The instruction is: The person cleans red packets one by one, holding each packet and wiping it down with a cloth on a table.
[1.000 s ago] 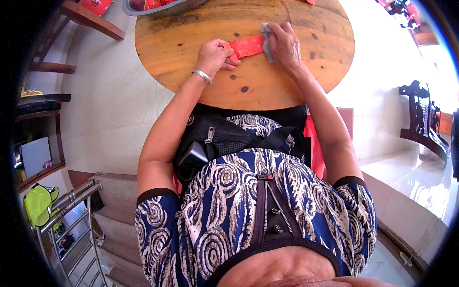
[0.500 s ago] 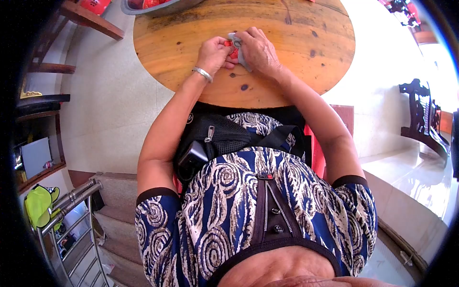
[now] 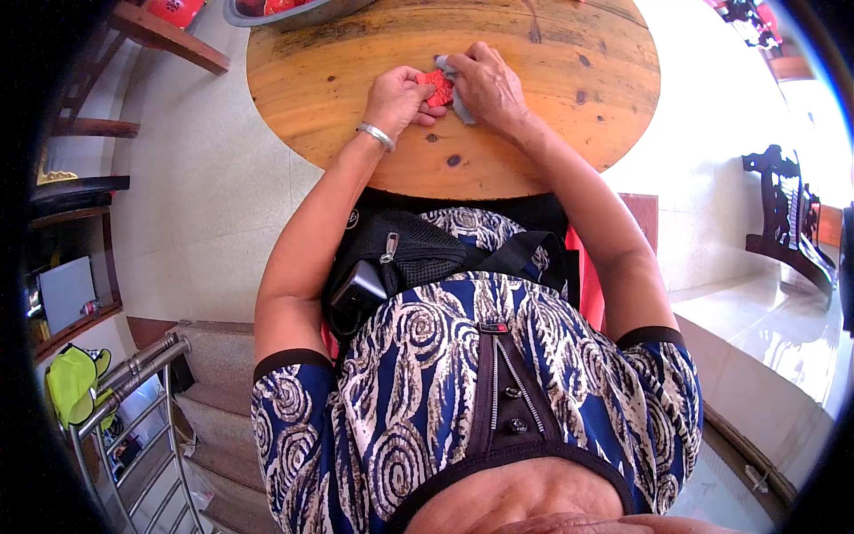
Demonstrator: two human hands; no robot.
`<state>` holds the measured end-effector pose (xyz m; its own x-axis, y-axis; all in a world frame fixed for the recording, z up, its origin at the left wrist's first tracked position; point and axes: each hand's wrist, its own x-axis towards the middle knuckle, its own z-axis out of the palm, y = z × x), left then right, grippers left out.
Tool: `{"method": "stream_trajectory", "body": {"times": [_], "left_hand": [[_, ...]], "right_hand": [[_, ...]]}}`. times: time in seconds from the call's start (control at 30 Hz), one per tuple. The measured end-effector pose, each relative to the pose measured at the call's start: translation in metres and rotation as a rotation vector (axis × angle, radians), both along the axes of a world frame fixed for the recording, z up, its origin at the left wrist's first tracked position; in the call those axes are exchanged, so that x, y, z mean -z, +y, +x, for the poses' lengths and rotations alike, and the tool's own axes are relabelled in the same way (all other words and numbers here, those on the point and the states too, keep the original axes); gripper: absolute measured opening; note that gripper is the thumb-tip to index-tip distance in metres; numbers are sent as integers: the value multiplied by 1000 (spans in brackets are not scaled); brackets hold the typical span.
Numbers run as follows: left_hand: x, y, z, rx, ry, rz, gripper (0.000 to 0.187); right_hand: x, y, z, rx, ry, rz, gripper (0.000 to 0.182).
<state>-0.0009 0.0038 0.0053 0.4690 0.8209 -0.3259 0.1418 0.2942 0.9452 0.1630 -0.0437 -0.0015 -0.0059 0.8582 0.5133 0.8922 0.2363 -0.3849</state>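
Note:
Between my hands, over the round wooden table (image 3: 454, 165), is a small flat red piece (image 3: 438, 89) with a textured surface; its exact kind is too small to tell. My left hand (image 3: 398, 96), with a silver bangle at the wrist, pinches it at its left edge. A crumpled grey cloth (image 3: 462, 109) lies against the red piece's right side. My right hand (image 3: 487, 84) is closed on this cloth, fingers bent, with part of the cloth showing below the palm and a bit above the fingertips.
A metal basin (image 3: 307, 15) with red things in it stands at the table's far left edge. Wooden chair legs (image 3: 169, 36) are at upper left, a metal railing (image 3: 133, 418) beside steps at lower left. A dark carved wooden chair (image 3: 787, 214) stands at right.
More of the red piece's face now shows between my hands. My right hand and the grey cloth have shifted slightly right, off the red piece. My left hand has barely moved.

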Motion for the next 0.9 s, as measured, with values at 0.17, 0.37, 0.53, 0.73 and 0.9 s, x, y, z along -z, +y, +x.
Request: {"method": "stream_trajectory", "body": {"times": [0.17,0.37,0.53,0.73,0.9], "left_hand": [[-1,-1,0,-11,-6,1,14],[4,1,-1,-14,-32,-14,11],[2,1,0,-12,-7,4,11],[-3,-2,0,-24,-10,-15,11],[-2,-1,-1,-46,-25,-8,12]], "right_hand": [[-2,-2,16,55,-77,-46,20],[-10,-9,50,181,-30,-132,23],[-20,-10,53,214,2,-96,24],[-23,-20,13,-173,97,-82,26],[-18,-21,4,-160,73,-98,26]]}}
